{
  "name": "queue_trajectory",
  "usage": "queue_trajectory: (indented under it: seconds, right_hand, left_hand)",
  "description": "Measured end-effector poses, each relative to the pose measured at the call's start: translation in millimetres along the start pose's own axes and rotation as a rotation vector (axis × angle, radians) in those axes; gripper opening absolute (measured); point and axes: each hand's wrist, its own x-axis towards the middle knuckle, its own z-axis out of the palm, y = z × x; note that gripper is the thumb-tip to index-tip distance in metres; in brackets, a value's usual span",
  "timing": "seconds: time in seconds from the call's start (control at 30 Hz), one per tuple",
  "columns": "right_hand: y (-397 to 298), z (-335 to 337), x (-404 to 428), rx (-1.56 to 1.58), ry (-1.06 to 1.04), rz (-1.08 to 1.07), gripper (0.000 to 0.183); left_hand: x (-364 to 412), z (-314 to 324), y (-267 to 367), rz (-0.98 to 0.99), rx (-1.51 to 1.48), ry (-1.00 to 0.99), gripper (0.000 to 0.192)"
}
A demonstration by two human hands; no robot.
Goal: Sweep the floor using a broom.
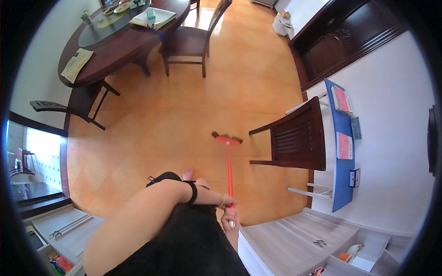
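Note:
A broom with a red handle and a red head (228, 139) reaches out from my body, its dark bristles against the orange tiled floor (179, 124). My left hand (228, 201) is wrapped around the red handle (230, 169), with a bracelet on the wrist and a black band near the elbow. Just below it, my right hand (230, 219) grips the handle by its pale end. Part of the right forearm shows; the rest of that arm is hidden. My bare feet show beside the left forearm.
Right of the broom stands a dark wooden chair (298, 138) at a blue-topped desk (340, 124) along the wall. An oval dining table (114, 62) with dark chairs stands at the upper left. Pale cabinets (293, 238) border the lower right; a white bin (281, 27) stands farther off.

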Motion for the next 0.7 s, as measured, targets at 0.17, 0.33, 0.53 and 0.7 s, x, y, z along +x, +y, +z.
queue_trajectory:
  seconds: [0.17, 0.33, 0.53, 0.7]
  right_hand:
    - [45, 44, -66, 0.157, 0.082, -0.049, 0.003]
    - [18, 64, -57, -1.816, 0.175, -0.584, 0.009]
    - [-14, 133, 4, -1.598, 0.224, -0.412, 0.004]
    - [-95, 158, 119, -0.28, 0.215, 0.205, 0.012]
  left_hand:
    - [-14, 63, -12, -0.257, 0.002, -0.38, 0.017]
    - [31, 75, 13, -0.149, 0.282, -0.644, 0.018]
    - [44, 38, 71, 0.175, -0.08, -0.56, 0.014]
    - [2, -6, 158, 0.241, -0.429, -0.155, 0.025]
